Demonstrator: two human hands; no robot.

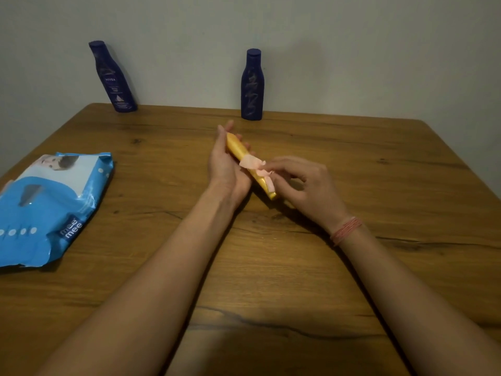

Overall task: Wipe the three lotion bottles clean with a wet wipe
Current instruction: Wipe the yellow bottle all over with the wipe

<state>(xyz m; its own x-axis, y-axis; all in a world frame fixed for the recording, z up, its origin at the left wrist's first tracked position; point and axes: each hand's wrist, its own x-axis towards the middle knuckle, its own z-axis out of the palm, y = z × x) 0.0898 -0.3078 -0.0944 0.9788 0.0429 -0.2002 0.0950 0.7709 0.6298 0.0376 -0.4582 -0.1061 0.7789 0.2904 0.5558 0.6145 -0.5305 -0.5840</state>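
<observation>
A yellow lotion bottle [238, 149] lies slanted in my left hand [226, 164], held above the middle of the wooden table [352, 164], fingers curled around its far side. My right hand [301, 183] pinches a pale wet wipe [253, 165] against the bottle's middle; the wipe wraps partly round it. Two dark blue lotion bottles stand upright at the table's far edge by the wall: one at the back left [113, 77], one at the back centre [252, 85].
A blue pack of wet wipes [51, 202] lies on the table's left side, near the edge. A pale wall rises directly behind the table. A red thread band circles my right wrist.
</observation>
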